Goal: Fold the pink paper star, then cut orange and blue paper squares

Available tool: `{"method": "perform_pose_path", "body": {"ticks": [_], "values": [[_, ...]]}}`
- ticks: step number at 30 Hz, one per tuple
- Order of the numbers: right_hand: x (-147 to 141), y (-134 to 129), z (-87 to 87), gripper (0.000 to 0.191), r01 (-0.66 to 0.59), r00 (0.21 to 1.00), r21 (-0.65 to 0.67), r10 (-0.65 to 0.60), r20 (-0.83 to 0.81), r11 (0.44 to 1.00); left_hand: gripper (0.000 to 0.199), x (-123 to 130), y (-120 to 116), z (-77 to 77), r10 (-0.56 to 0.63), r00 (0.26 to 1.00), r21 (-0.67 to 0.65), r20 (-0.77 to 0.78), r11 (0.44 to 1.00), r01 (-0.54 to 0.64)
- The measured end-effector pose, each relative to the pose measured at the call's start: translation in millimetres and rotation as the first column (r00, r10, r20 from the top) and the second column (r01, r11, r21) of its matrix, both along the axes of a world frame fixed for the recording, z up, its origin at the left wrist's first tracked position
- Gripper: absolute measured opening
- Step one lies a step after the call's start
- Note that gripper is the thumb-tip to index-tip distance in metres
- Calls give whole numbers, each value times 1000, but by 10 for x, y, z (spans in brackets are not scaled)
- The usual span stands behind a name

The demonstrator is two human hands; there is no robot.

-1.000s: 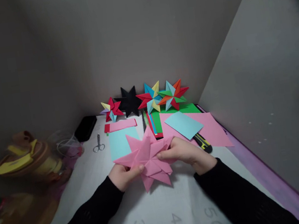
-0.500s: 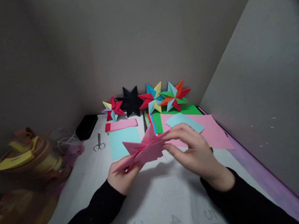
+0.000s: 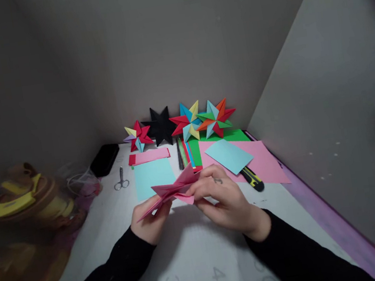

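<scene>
A folded pink paper piece (image 3: 167, 191) with several pointed flaps is held above the table, tilted almost edge-on to the camera. My left hand (image 3: 150, 221) grips its left part, thumb below and fingers mostly hidden behind. At its right side, my right hand (image 3: 221, 199) pinches a flap between thumb and fingers. Beyond the hands lies a light blue sheet (image 3: 154, 176) on the left. A smaller light blue piece (image 3: 229, 156) rests on a large pink sheet (image 3: 264, 162), partly over a black and yellow cutter (image 3: 252, 180).
Several paper stars (image 3: 190, 121) lean against the back wall. Small scissors (image 3: 121, 181), a black phone-like object (image 3: 105, 160) and pink strips (image 3: 151, 156) lie at the back left. A pot-like container (image 3: 27, 197) stands left of the white table cover (image 3: 191, 262).
My right hand has moved left and closer to my left hand, uncovering the cutter. The pink piece is tilted more edge-on, its lower right flap bent. The view has shifted slightly.
</scene>
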State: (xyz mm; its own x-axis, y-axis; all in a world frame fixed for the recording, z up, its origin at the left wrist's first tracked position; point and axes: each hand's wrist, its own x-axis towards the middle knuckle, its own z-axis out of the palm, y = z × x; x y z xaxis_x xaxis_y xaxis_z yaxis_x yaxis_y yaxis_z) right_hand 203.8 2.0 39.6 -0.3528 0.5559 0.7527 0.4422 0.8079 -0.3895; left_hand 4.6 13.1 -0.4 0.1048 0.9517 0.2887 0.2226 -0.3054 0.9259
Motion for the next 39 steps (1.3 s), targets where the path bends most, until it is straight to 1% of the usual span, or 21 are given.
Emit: {"method": "perform_pose_path", "body": {"ticks": [2,4,5,7,10,14,18,23,25,27,30,33,36,39], "values": [[-18,-1,-36,28,35,999,-11,-36,-10,999,17,11,-7,-9,10,1000,0,16,1000,-10],[-31,3,-57,28,59,998,-8,-58,24,998,17,19,-13,-13,43,997,0,56,999,-43],[-36,7,-61,27,63,997,2,-63,50,998,17,20,-14,-14,48,996,-4,70,999,-48],[-39,17,-62,24,66,994,38,-69,90,997,18,18,-14,-14,14,998,-20,64,1000,-13],[-37,27,-61,21,78,992,79,-86,96,994,18,14,-14,-27,-6,999,-29,39,1000,7],[-37,32,-75,22,76,991,79,-84,102,994,19,26,-22,-68,24,997,-14,75,1000,-23],[-49,34,-102,22,75,991,87,-84,108,993,15,43,-16,-101,46,991,-63,122,997,-38],[-68,53,-140,22,42,986,41,-48,159,998,10,58,2,-109,79,985,-82,155,994,-67],[-70,67,-165,23,36,982,25,-40,185,999,11,51,9,-101,73,986,-80,153,995,-61],[-66,81,-193,22,63,979,15,-65,192,998,14,30,16,-94,46,990,-80,132,996,-36],[-58,100,-216,19,126,980,-60,-115,165,990,18,-6,28,-105,-27,997,-88,72,996,33],[-59,106,-205,14,146,986,-203,-125,112,968,20,-11,25,-137,-36,999,-44,40,998,37],[-69,101,-191,7,146,989,-346,-144,32,927,22,19,3,-154,-43,998,-31,43,999,44],[-84,90,-199,7,138,978,-453,-193,-76,881,22,40,-15,-143,-62,997,-30,50,998,63]]}}
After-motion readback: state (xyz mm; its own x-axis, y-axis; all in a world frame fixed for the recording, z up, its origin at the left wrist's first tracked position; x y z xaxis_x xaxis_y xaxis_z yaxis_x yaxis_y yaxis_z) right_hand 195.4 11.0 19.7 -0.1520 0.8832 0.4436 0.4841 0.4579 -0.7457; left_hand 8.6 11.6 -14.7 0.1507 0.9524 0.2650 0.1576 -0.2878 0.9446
